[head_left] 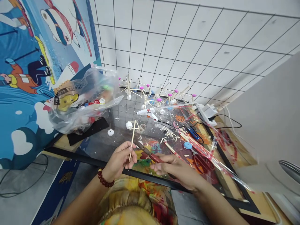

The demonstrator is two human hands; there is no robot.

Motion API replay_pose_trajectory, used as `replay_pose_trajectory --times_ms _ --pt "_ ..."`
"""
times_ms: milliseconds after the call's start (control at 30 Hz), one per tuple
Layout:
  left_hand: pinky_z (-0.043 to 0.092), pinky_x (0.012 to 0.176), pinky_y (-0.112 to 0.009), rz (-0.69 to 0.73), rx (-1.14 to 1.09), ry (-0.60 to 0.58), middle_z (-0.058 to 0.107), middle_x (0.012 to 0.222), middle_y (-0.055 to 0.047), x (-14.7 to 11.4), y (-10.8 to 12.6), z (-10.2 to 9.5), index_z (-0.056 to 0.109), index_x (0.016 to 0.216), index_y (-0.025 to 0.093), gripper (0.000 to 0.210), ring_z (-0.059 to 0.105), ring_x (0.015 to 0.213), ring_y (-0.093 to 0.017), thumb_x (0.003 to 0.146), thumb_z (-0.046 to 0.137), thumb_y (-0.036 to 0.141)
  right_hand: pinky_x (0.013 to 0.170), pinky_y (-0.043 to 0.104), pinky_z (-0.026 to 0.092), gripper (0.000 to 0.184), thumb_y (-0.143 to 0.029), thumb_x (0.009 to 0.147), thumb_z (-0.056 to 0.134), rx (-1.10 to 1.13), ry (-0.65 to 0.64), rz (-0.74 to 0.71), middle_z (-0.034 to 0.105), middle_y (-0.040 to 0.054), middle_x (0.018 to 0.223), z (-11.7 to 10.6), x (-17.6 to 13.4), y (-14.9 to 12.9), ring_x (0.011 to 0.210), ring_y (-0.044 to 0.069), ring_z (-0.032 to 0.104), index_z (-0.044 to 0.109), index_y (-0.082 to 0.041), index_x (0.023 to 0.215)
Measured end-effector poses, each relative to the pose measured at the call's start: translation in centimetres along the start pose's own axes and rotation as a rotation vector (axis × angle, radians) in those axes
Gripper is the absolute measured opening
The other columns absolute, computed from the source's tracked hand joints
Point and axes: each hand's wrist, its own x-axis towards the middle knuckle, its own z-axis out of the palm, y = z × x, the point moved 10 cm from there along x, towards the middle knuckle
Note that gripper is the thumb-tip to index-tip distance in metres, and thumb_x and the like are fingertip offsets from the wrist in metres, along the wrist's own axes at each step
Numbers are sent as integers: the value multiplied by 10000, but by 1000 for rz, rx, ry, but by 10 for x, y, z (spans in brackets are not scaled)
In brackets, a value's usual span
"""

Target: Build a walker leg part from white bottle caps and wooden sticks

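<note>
Between the thumb and fingers of my left hand (122,154) is a thin wooden stick (132,138), tilted slightly from upright. Its far end overlaps short stick pieces and a white bottle cap (128,125); whether they are joined I cannot tell. My right hand (174,167) is closed around red-handled pliers (153,157). Their metal jaws point left toward the stick, close to my left fingers; contact is unclear. A white glue gun (148,113) lies on the dark glossy table (122,125) beyond both hands. Left of the stick is a loose white cap (111,132).
Stick figures with pink tops (159,100) stand along the tiled wall. On the left sits a clear plastic bag (86,100) of bottle caps. Cut stick bits (170,133), bundled sticks (197,145), red scissors (202,162) and a power strip (206,114) lie at right.
</note>
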Motion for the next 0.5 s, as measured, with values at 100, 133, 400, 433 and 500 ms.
replay_pose_trajectory --times_ms 100,133,400,433,500 --pt "208 338 -140 -20 23 0 607 545 24 1 -2 -1 537 986 182 270 433 340 -58 838 610 396 872 345 458 272 -453 695 775 -68 9 -51 719 80 912 -1 -3 -6 980 247 605 798 -182 714" --pt "205 331 -140 -25 33 -4 603 538 27 0 -3 -2 544 1014 180 287 430 334 -59 838 608 397 934 374 432 273 -459 700 774 -90 14 -67 726 81 892 -2 -3 -7 1056 276 592 799 -187 706" --pt "310 330 -148 -26 19 -26 640 569 3 -1 -4 -4 550 1056 164 345 516 364 -89 821 622 406 1125 438 254 263 -487 687 782 -137 40 -94 746 65 886 -7 -8 -8 1304 323 462 804 -227 715" --pt "322 335 -149 -31 23 -32 645 573 -2 -1 -3 -3 549 1039 164 342 529 371 -94 815 629 410 1117 439 268 275 -500 694 775 -159 32 -101 743 62 883 -5 -8 -9 1275 318 486 801 -226 710" --pt "329 335 -149 -44 37 -46 649 571 -6 -2 -3 1 547 1019 164 339 540 373 -99 806 638 411 1078 438 323 323 -540 718 747 -215 13 -125 734 62 873 -2 -8 -11 1194 308 538 792 -220 697"
